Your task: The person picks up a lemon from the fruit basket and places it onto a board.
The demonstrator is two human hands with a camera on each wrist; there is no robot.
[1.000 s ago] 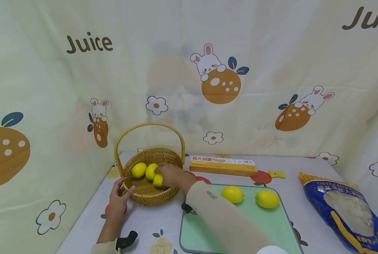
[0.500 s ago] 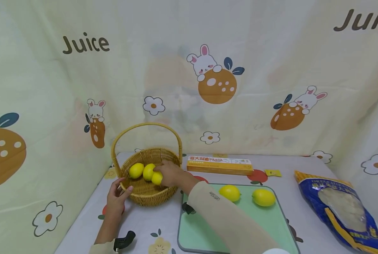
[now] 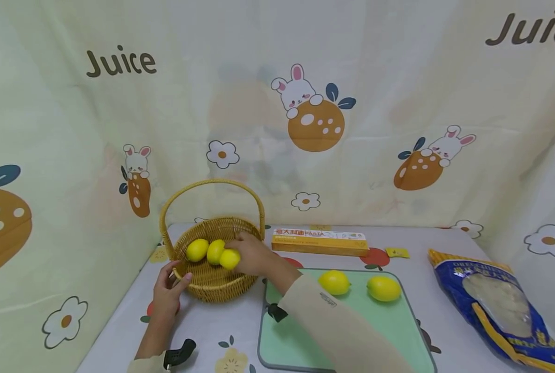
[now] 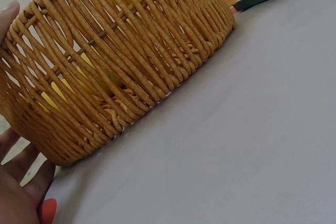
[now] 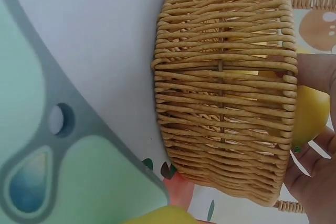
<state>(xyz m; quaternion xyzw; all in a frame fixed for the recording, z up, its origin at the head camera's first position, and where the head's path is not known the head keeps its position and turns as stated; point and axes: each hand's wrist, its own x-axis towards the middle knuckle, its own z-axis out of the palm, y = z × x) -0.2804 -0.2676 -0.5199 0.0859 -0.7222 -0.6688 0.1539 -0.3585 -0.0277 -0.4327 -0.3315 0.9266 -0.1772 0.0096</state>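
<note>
– What stands before the cream, rabbit-printed fabric curtain (image 3: 254,119)?
– A long orange-and-white pasta box (image 3: 319,242); right of it, a small flat yellow packet (image 3: 397,252), then a blue-and-yellow plastic bag (image 3: 498,308).

Facing the curtain (image 3: 240,119), I see the basket (image 3: 217,292) at the left rear of the table (image 3: 207,331). Three lemons (image 3: 215,252) sit inside; the right hand (image 3: 251,254) holds the rightmost. The left hand (image 3: 168,295) touches the basket's left front. Right of the basket: the board (image 3: 296,331), two lemons (image 3: 334,282) at its rear. Behind the board: the box (image 3: 318,242). Right of the box: the sachet (image 3: 397,253). Far right: the bag (image 3: 496,305).
</note>
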